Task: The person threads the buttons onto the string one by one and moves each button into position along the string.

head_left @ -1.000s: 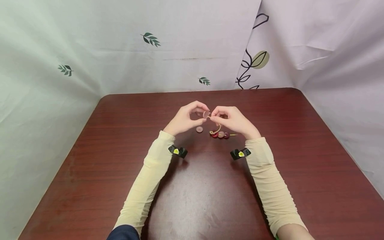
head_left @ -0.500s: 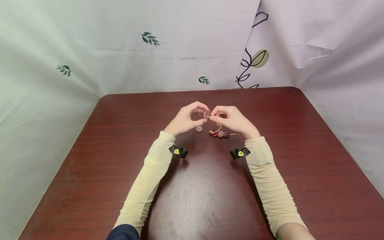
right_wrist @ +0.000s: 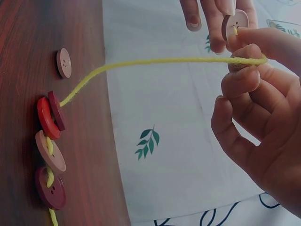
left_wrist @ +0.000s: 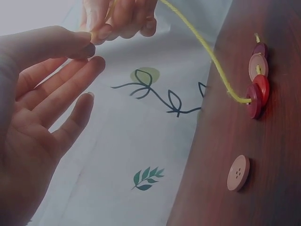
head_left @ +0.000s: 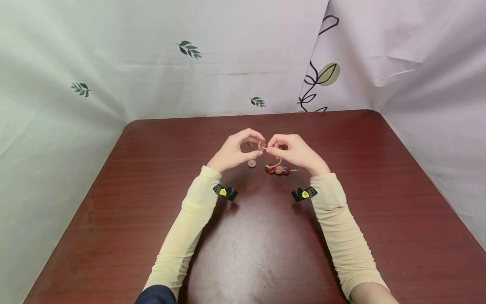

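Note:
My left hand (head_left: 238, 148) pinches a pinkish-brown button (right_wrist: 238, 20) by its edge, held above the table. Facing it, my right hand (head_left: 294, 150) pinches a yellow string (right_wrist: 164, 60) near its end, and the tip meets the button's holes in the right wrist view. From my right fingers the string runs down to several threaded buttons on the table: a dark red one (right_wrist: 57, 110), a bright red one (right_wrist: 47, 117), a pinkish one (right_wrist: 51, 153) and a maroon one (right_wrist: 50, 188). A short string tail sticks out past the maroon button.
A loose pinkish four-hole button (head_left: 252, 163) lies on the dark red-brown table (head_left: 243, 236), left of the threaded row. Behind the table hangs a pale curtain (head_left: 152, 63) with leaf prints. Black wrist cameras (head_left: 226, 192) sit at both sleeves.
Both hands stay nearly in place. The held button and the string tip shift slightly against each other, and the string's loop near the right hand moves a little.

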